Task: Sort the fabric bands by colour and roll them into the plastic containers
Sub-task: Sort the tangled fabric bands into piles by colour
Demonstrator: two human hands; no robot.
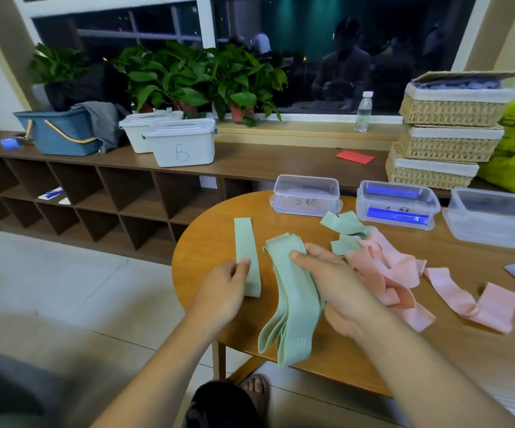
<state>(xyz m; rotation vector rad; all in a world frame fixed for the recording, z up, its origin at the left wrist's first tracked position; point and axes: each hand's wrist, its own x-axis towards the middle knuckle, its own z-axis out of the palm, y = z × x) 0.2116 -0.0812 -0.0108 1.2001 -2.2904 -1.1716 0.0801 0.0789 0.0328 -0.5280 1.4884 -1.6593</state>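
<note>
My left hand (222, 288), left of centre, pinches the near part of the single green band (245, 242) between thumb and fingertips. My right hand (333, 273) lies flat, fingers nearly straight, pressing the stack of green bands (293, 304) at mid-frame, its tail hanging over the table (200, 242) edge. I should probably lay the single band square on that stack, clear of the pink bands (382, 273) at right, then roll tightly for the clear container (307, 196) above centre.

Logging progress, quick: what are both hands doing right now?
Left hand: pinches the single green band.
Right hand: open, fingers pressing flat on the green band stack.
</note>
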